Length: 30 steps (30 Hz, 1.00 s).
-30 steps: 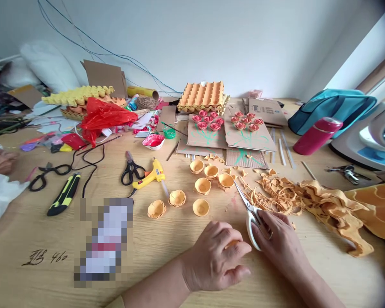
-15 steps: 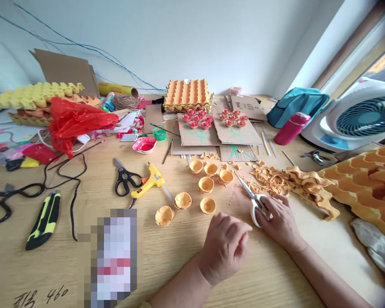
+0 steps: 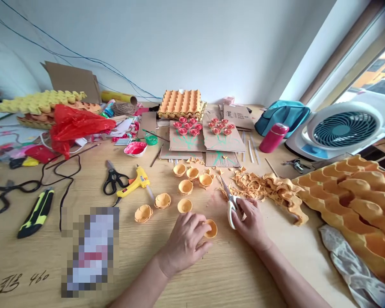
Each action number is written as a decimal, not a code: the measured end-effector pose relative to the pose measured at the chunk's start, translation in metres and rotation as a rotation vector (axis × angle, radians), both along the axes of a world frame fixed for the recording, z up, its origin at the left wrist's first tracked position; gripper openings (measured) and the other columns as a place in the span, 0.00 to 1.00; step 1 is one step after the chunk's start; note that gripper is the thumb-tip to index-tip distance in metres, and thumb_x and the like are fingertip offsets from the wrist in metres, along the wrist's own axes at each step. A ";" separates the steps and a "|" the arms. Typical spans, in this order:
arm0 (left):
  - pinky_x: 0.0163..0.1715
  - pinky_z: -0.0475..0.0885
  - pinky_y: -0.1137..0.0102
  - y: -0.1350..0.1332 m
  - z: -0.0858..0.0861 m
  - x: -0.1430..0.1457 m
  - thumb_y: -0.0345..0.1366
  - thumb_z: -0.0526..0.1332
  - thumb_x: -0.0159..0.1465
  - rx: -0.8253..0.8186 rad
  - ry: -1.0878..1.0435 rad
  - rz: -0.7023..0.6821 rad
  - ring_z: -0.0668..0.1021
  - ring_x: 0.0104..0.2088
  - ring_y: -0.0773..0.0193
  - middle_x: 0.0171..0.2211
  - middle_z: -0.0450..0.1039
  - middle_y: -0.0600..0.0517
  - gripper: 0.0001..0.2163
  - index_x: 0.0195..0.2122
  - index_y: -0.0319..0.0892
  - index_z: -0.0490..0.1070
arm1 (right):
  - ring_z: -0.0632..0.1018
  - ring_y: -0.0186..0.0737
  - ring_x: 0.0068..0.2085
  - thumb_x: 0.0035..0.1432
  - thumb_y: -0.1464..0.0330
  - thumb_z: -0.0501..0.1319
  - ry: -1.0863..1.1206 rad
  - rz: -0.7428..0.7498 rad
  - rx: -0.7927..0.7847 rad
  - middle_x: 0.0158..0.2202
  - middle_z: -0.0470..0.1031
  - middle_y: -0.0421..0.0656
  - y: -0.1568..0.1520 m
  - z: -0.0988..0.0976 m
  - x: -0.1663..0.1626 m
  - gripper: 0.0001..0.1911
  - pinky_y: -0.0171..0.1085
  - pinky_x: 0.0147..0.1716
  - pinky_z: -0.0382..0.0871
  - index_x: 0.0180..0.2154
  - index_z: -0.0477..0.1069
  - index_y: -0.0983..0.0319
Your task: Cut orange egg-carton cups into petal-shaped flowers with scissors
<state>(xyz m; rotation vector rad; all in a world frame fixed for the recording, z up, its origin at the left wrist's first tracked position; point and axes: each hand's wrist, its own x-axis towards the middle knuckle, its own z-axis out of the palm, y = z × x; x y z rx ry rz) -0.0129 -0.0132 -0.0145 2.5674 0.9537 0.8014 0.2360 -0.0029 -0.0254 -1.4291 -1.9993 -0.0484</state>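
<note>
My left hand [image 3: 188, 239] is beside a small orange egg-carton cup [image 3: 211, 229] standing on the table. Its index fingertip touches the cup's rim, and the thumb is spread away below. In my right hand [image 3: 250, 222] are white-handled scissors [image 3: 231, 205], their blades pointing away toward the orange scraps. Just beyond my left hand stands a plain cup [image 3: 185, 206]. Several more cups sit farther out, among them one with petal-like edges [image 3: 143, 213] and another petal-edged cup [image 3: 162, 200].
Orange trimmings [image 3: 250, 184] lie ahead of the scissors, with egg trays [image 3: 349, 201] at right. A yellow glue gun [image 3: 136, 182], black scissors [image 3: 114, 179] and a utility knife [image 3: 37, 212] lie left. Red paper flowers [image 3: 188, 125] rest on cardboard behind; a fan [image 3: 343, 124] stands back right.
My left hand has turned from a curled position, its fingers spreading, and an orange cup now shows beside it on the table. My right hand stays on the scissors. The view has shifted right.
</note>
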 end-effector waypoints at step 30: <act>0.41 0.64 0.59 0.019 0.009 -0.014 0.37 0.61 0.66 0.219 0.209 0.576 0.73 0.43 0.53 0.42 0.75 0.48 0.07 0.44 0.46 0.74 | 0.66 0.37 0.27 0.63 0.67 0.57 0.178 0.103 -0.066 0.24 0.64 0.35 -0.005 0.009 0.005 0.11 0.41 0.39 0.62 0.29 0.57 0.57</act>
